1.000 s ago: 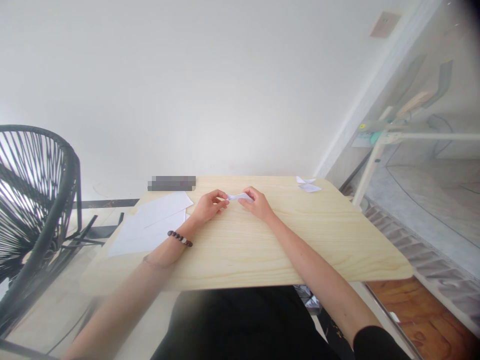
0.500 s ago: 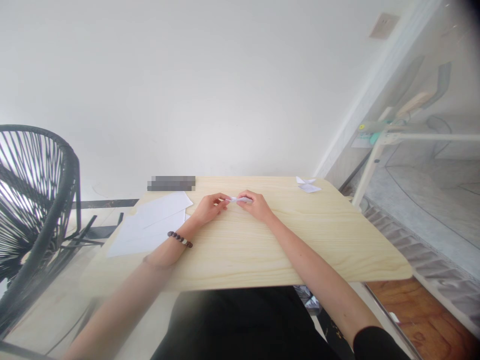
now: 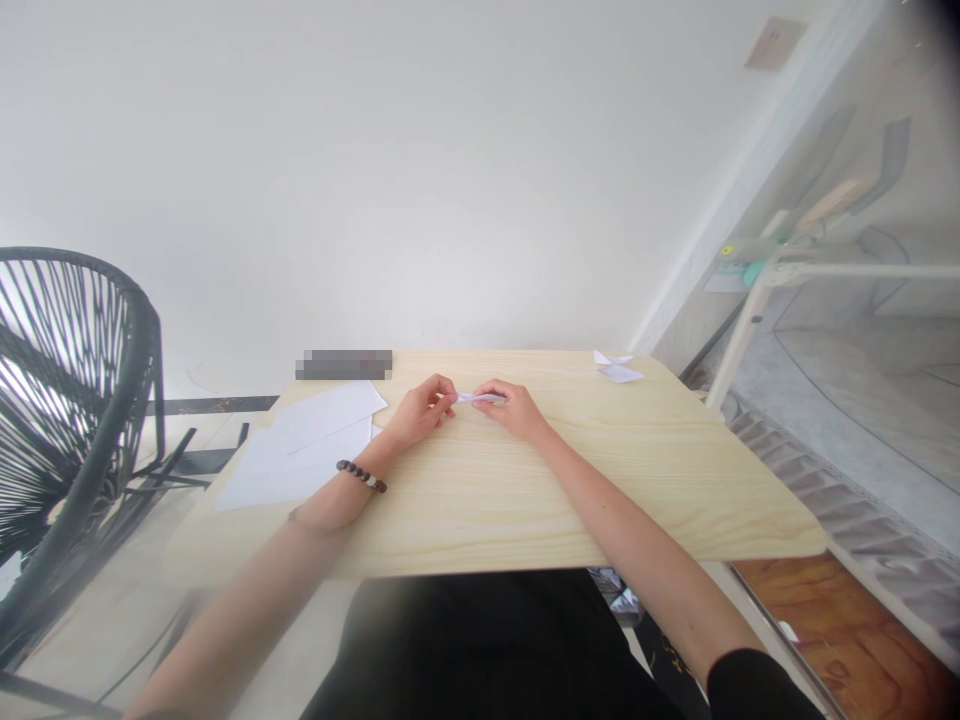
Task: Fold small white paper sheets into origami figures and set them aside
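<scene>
A small folded piece of white paper (image 3: pixel 466 397) is held between my two hands above the middle of the table (image 3: pixel 487 500). My left hand (image 3: pixel 425 411) pinches its left end between thumb and fingers. On the other side my right hand (image 3: pixel 513 408) grips the right part, with the thumb below and fingers above. The fingers cover much of the paper, so its full shape is hidden. White paper sheets (image 3: pixel 300 445) lie overlapping to the left, beside my left forearm. A folded white paper piece (image 3: pixel 620 372) rests near the table's back right corner.
A blurred-out dark object (image 3: pixel 344 365) sits at the back left edge of the table, against the wall (image 3: pixel 465 180). A dark woven chair (image 3: pixel 82 400) stands at the left. To the right is a white metal frame (image 3: pixel 739 345).
The fingers of my left hand have shifted slightly and bunched at the paper's left end. My right hand keeps its hold. The view has moved a little.
</scene>
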`<action>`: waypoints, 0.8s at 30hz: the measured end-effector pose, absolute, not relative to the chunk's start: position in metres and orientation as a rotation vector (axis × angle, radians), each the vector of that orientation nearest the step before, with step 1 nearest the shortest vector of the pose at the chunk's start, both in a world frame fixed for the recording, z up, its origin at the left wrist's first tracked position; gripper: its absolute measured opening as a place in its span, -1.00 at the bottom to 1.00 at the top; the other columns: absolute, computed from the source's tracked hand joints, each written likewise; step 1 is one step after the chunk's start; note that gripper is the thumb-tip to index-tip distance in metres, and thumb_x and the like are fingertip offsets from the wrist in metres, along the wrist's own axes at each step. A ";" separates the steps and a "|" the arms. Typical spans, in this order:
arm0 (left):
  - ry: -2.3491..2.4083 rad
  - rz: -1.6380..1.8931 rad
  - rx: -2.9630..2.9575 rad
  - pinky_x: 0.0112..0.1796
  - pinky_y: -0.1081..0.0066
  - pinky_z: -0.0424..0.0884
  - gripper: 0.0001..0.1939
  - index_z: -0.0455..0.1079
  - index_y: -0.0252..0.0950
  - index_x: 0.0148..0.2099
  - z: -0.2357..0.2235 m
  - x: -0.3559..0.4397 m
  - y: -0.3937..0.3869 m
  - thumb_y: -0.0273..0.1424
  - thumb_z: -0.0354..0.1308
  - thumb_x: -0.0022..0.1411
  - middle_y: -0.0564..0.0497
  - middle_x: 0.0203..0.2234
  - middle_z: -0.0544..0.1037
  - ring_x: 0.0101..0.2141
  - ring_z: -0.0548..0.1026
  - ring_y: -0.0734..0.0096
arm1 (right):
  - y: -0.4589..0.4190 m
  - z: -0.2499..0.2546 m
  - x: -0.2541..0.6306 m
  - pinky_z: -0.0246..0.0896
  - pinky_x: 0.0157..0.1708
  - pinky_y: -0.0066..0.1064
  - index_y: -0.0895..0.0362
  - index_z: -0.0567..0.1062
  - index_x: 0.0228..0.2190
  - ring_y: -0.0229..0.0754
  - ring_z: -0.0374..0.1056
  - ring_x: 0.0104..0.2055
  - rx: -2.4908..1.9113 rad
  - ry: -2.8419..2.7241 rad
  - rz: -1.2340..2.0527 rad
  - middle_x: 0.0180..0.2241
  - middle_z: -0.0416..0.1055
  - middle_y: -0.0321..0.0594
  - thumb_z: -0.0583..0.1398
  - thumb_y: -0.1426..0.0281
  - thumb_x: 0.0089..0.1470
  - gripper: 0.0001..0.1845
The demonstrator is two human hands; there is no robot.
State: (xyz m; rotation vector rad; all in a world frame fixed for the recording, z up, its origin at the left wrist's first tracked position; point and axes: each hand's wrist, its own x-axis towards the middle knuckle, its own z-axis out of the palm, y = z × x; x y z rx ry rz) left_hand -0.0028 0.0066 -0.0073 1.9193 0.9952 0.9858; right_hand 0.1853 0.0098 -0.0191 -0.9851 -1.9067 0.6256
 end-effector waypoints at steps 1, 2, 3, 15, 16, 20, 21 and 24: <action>1.005 0.979 1.925 -0.62 0.58 0.25 -0.78 0.19 -0.28 -0.30 -0.008 -0.003 0.007 -0.24 -0.08 0.11 0.03 -0.45 0.37 -0.48 0.41 0.50 | 0.009 -0.019 0.185 0.10 -0.33 -0.46 0.16 0.40 -0.42 -0.27 0.25 -0.36 -1.000 -1.904 0.617 -0.41 0.38 -0.25 0.12 0.29 -0.12 -0.79; 1.018 0.973 1.933 -0.62 0.57 0.26 -0.78 0.20 -0.29 -0.30 -0.008 -0.003 0.007 -0.24 -0.08 0.11 0.03 -0.46 0.37 -0.47 0.41 0.49 | 0.009 -0.018 0.185 0.10 -0.34 -0.47 0.15 0.40 -0.42 -0.27 0.25 -0.37 -1.014 -1.902 0.610 -0.41 0.38 -0.26 0.12 0.28 -0.12 -0.79; 1.035 0.967 1.943 -0.62 0.57 0.26 -0.77 0.21 -0.29 -0.29 -0.008 -0.004 0.007 -0.23 -0.08 0.11 0.03 -0.46 0.38 -0.47 0.41 0.48 | 0.009 -0.018 0.185 0.09 -0.35 -0.47 0.15 0.40 -0.42 -0.27 0.24 -0.38 -1.023 -1.903 0.604 -0.41 0.38 -0.26 0.12 0.28 -0.12 -0.78; 1.153 0.946 2.102 -0.50 0.52 0.30 -0.76 0.28 -0.28 -0.25 -0.009 -0.004 0.007 -0.26 0.01 0.04 0.00 -0.34 0.46 -0.41 0.42 0.45 | 0.009 -0.019 0.185 0.09 -0.38 -0.48 0.15 0.40 -0.42 -0.27 0.25 -0.38 -1.029 -1.892 0.580 -0.41 0.37 -0.26 0.11 0.26 -0.11 -0.78; 1.165 0.940 2.102 -0.49 0.51 0.30 -0.76 0.28 -0.28 -0.25 -0.009 -0.004 0.007 -0.26 0.01 0.04 0.00 -0.34 0.46 -0.42 0.42 0.46 | 0.009 -0.019 0.185 0.09 -0.37 -0.47 0.14 0.40 -0.42 -0.27 0.25 -0.37 -1.016 -1.894 0.581 -0.41 0.38 -0.26 0.11 0.26 -0.11 -0.78; 1.175 0.908 2.109 -0.47 0.50 0.31 -0.75 0.30 -0.28 -0.25 -0.008 -0.005 0.007 -0.26 0.01 0.04 0.00 -0.36 0.47 -0.42 0.42 0.45 | 0.009 -0.019 0.185 0.10 -0.34 -0.47 0.15 0.40 -0.42 -0.26 0.26 -0.36 -0.986 -1.901 0.582 -0.41 0.38 -0.26 0.11 0.27 -0.11 -0.79; 1.159 0.903 2.115 -0.46 0.50 0.31 -0.76 0.30 -0.28 -0.26 -0.008 -0.005 0.007 -0.27 0.01 0.03 0.00 -0.35 0.47 -0.41 0.42 0.45 | 0.009 -0.019 0.185 0.10 -0.34 -0.47 0.15 0.40 -0.42 -0.26 0.26 -0.36 -0.984 -1.907 0.585 -0.40 0.38 -0.26 0.11 0.27 -0.11 -0.79; 1.101 0.895 2.131 -0.42 0.50 0.32 -0.77 0.32 -0.30 -0.29 -0.008 -0.005 0.008 -0.27 0.02 0.03 -0.01 -0.32 0.46 -0.36 0.41 0.43 | 0.009 -0.019 0.185 0.10 -0.33 -0.47 0.15 0.41 -0.42 -0.27 0.27 -0.35 -0.967 -1.938 0.599 -0.40 0.39 -0.25 0.11 0.28 -0.10 -0.79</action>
